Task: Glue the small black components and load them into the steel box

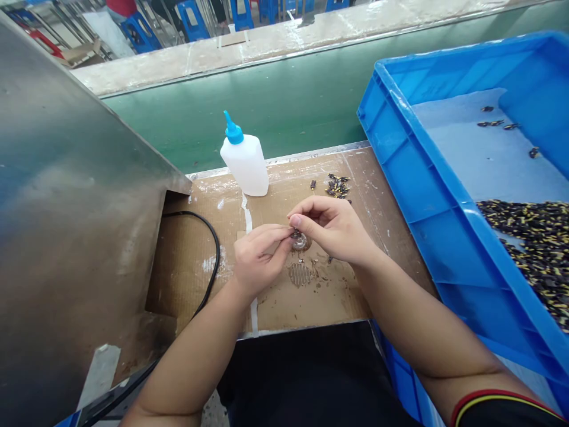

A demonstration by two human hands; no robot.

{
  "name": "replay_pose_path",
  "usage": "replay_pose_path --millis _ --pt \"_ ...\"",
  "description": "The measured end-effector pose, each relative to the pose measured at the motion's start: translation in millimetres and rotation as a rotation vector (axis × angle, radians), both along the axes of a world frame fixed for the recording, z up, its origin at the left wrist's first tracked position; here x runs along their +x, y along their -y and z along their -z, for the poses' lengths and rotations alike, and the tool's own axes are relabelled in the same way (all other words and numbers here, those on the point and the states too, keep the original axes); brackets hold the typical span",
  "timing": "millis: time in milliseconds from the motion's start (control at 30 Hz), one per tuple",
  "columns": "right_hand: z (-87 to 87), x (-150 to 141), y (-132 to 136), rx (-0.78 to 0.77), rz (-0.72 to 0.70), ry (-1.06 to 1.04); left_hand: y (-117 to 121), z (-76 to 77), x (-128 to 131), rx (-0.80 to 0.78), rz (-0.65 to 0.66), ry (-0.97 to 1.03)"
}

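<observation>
My left hand (262,256) and my right hand (334,228) meet over the cardboard-covered bench, thumbs and fingertips pinched together. Between the left fingertips is a small dark part (295,233), mostly hidden by the fingers. The right fingertips close at the same spot; what they grip is too small to make out. Just below them sits a small clear round dish (301,243). Nearer to me, a ribbed patch (300,274) and wet-looking spots mark the cardboard. Beyond my right hand lies a little pile of black-and-yellow parts (338,187), with a single one (313,184) beside it.
A white squeeze bottle (246,163) with a blue nozzle stands behind my hands. On the right, a large blue crate (400,148) holds many black-and-yellow parts (533,249). A metal housing (80,196) and black cable (216,255) are left. A green strip (284,107) runs behind.
</observation>
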State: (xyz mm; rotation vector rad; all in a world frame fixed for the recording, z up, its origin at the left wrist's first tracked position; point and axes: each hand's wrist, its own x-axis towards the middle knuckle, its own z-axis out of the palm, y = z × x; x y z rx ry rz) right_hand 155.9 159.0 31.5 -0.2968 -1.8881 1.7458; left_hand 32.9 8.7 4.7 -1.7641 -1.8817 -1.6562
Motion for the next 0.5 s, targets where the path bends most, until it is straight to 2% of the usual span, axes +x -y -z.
replay_pose_path --millis 133,300,500 --pt "-0.2 -0.4 -3.8 -0.049 -0.019 -0.012 1.5 2.8 -1.2 0.021 -0.045 0.023" --pt "3.3 0.8 -10.2 -0.021 -0.013 -0.041 0.7 1.0 -4.0 0.032 -0.087 0.037" --pt "10.8 -3.4 -15.2 -0.023 -0.059 -0.05 -1.3 0.5 -6.0 0.043 -0.077 -0.003"
